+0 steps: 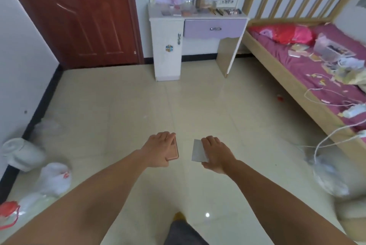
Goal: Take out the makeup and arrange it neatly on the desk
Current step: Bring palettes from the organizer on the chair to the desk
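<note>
arms: both outstretched | left hand (161,150): curled grip, palm down | right hand (215,154): apparently the same

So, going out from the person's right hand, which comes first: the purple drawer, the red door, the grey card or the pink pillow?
1. Grey card, held in the right hand itself.
2. Pink pillow, on the bed to the right.
3. Purple drawer, straight ahead in the desk; close to the pillow, hard to rank.
4. Red door, far left.

Head view, forward-down over floor (138,106)
</note>
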`<move>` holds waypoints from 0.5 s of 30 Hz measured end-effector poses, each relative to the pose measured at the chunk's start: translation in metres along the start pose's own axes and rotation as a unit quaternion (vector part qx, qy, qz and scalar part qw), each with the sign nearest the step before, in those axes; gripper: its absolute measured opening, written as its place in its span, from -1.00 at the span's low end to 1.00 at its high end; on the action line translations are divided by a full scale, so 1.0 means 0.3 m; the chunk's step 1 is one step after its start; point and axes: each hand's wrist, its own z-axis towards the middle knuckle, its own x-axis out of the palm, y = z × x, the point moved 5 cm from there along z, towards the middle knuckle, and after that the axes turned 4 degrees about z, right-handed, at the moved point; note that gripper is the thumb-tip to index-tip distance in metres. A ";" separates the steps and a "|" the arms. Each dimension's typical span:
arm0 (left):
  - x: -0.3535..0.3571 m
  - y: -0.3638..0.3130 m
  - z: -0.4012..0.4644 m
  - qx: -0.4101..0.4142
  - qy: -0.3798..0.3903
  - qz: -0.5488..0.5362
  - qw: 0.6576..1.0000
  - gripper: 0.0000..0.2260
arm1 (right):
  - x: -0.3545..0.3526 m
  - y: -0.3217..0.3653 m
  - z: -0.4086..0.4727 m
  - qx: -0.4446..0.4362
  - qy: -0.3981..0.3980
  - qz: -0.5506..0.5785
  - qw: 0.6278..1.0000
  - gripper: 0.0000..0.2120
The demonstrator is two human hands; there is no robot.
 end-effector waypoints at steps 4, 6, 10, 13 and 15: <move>-0.092 0.287 0.178 -0.057 0.001 -0.018 0.998 -0.22 | -0.128 0.001 0.384 -0.046 0.001 -0.013 0.999 -0.37; -0.106 0.420 0.256 -0.077 0.009 -0.027 0.997 -0.19 | -0.163 0.015 0.558 -0.071 0.008 -0.019 0.997 -0.37; -0.140 0.698 0.481 -0.106 0.022 -0.028 0.994 -0.18 | -0.230 0.030 0.937 -0.109 0.006 -0.030 0.994 -0.35; -0.205 0.913 0.705 -0.108 0.008 -0.024 0.994 -0.18 | -0.296 0.011 1.241 -0.112 -0.011 -0.039 0.993 -0.34; -0.265 1.047 0.858 -0.102 0.003 -0.022 0.995 -0.19 | -0.350 -0.021 1.424 -0.092 -0.012 -0.033 0.995 -0.35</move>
